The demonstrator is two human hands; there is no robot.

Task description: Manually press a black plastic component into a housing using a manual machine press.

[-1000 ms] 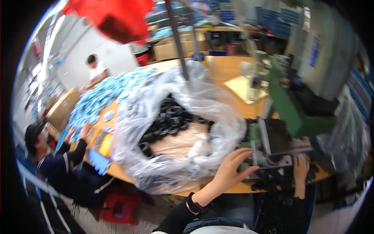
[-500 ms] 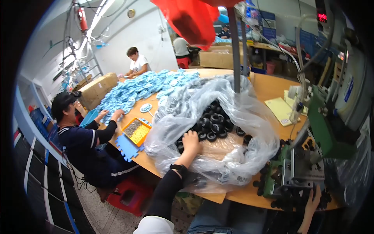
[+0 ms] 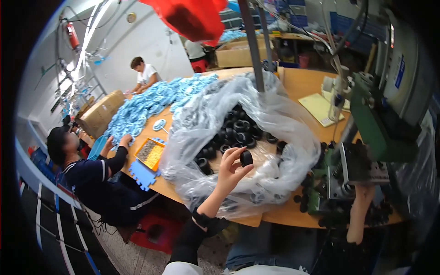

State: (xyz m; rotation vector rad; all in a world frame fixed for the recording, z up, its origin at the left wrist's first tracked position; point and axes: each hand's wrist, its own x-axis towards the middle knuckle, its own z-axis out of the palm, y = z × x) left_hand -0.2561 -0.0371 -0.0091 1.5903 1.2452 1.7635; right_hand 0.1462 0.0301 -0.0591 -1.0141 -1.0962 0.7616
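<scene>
Between the thumb and fingers of my left hand is a small black wheel-like ring, lifted over the near part of a clear plastic bag. Behind it, inside the spread bag, lies a heap of similar black rings. My right hand reaches to the green and metal press at the right. Its fingers disappear beneath the press's metal block, so whether they grip anything is hidden. Small black parts lie around the press base.
Left of the bag are an orange tray of small pins, a blue foam mat and a pile of light-blue pieces. A co-worker sits at the left. A grey post rises behind the bag; yellow paper lies beyond.
My left hand has come up from the heap, moving slightly right, with a black ring now in its fingers. My right hand has moved up and in under the press block. The view has shifted.
</scene>
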